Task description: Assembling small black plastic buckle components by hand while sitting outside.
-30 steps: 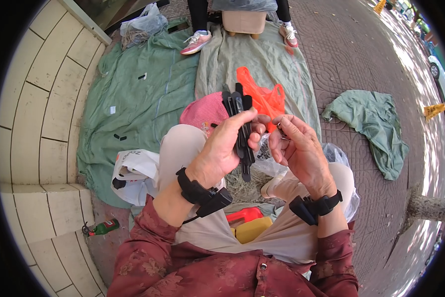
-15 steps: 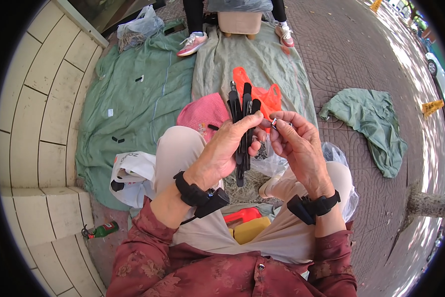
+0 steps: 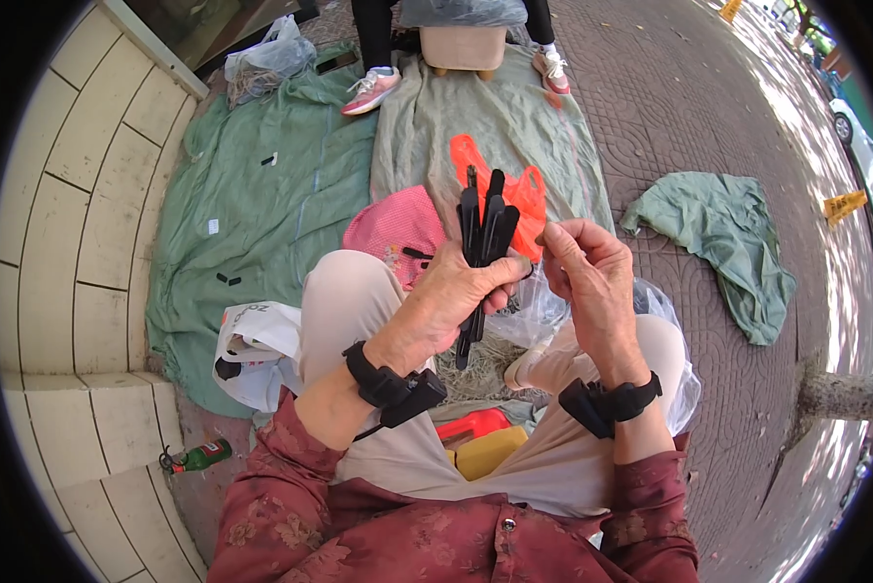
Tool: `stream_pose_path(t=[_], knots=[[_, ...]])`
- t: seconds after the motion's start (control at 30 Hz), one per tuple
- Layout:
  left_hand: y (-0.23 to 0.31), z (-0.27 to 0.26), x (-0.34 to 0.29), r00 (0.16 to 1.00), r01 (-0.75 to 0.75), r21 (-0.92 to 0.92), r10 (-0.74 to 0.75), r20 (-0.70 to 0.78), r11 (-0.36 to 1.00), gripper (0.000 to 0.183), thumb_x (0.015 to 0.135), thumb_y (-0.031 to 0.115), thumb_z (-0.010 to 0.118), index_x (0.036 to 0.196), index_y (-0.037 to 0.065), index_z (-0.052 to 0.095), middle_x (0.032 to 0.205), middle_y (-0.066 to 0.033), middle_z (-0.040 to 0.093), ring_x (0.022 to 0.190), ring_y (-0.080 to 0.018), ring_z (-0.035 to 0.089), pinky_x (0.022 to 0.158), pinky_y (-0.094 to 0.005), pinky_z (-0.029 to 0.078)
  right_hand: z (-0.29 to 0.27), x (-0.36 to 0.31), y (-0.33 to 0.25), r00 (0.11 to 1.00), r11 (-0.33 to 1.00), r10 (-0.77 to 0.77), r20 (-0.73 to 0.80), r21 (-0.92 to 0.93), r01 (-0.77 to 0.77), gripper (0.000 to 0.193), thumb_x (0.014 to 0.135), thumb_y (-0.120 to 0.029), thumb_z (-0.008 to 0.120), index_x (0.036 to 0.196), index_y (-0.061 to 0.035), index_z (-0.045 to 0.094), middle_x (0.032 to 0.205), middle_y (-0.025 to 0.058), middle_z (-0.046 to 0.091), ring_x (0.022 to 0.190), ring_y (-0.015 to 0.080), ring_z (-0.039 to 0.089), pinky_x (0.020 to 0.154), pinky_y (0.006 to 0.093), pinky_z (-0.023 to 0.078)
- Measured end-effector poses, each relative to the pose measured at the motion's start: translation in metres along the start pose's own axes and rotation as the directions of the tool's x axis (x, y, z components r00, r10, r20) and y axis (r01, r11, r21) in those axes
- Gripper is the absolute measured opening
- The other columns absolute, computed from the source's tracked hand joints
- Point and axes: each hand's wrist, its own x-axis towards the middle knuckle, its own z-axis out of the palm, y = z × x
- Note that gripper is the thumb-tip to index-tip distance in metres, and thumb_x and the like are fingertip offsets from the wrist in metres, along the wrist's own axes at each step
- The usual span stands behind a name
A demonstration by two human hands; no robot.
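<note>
My left hand (image 3: 456, 291) is wrapped round a fanned bundle of black flat strips (image 3: 490, 219) with rounded ends. The strips stick out above and below the fist; one at the left has a duller tip. Just right of the bundle, my right hand (image 3: 592, 272) is held up with thumb and fingertips pinched together. Whatever lies in that pinch is hidden. Beyond the hands are a red plastic bag (image 3: 529, 199) and a pink cloth (image 3: 395, 228) with small black pieces (image 3: 417, 254) on it.
Green sheets (image 3: 261, 194) cover the ground ahead. Clear plastic (image 3: 539, 306) and dry straw-like strands (image 3: 480, 374) lie between my legs, near a yellow object (image 3: 490, 453). A white bag (image 3: 260, 340) and a green bottle (image 3: 208, 454) are at the left. Someone's shoes (image 3: 370, 89) flank a beige stool (image 3: 463, 49).
My right hand has drawn slightly away from the bundle, and the small shiny piece in its fingertips no longer shows. The strips have tilted and bunched closer together in my left hand.
</note>
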Motion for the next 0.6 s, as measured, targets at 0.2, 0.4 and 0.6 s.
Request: stream_pose_path(t=[0.2,0.4,0.6], knots=[[-0.01,0.003,0.002,1.0,0.001,0.433,-0.006,0.01,0.901,0.013,0.085,0.015,0.069,0.086,0.004,0.062,0.07,0.0009,0.058,0.056,-0.0063,0.053,0.051,-0.0225,0.043,0.013,-0.005,-0.008,0.999,0.99,0.031,0.029,-0.138,-0.026,0.012,0.087,-0.01,0.072,0.089,0.001,0.068,0.071,0.0009,0.065,0.061,0.0057,0.057,0.057,0.0203,0.047],[-0.006,0.014,0.0,0.999,-0.014,0.345,-0.002,0.047,0.938,0.016,0.085,0.017,0.069,0.083,0.003,0.061,0.068,0.0,0.058,0.056,-0.0074,0.055,0.051,-0.0237,0.044,0.003,-0.004,-0.012,0.994,0.999,0.023,0.105,0.026,-0.026,0.012,0.089,-0.009,0.07,0.084,-0.0023,0.061,0.075,0.0042,0.066,0.059,0.0068,0.057,0.053,0.0185,0.044],[-0.008,0.008,0.002,0.992,0.101,0.37,-0.12,0.028,0.924,0.017,0.085,0.017,0.07,0.084,0.003,0.062,0.067,-0.0013,0.06,0.056,-0.0088,0.058,0.051,-0.0216,0.045,-0.009,0.004,-0.018,0.999,0.976,-0.035,-0.037,0.213,0.042,0.017,0.092,-0.01,0.065,0.1,-0.005,0.051,0.076,0.0056,0.065,0.048,0.0042,0.039,0.044,0.0199,0.025]])
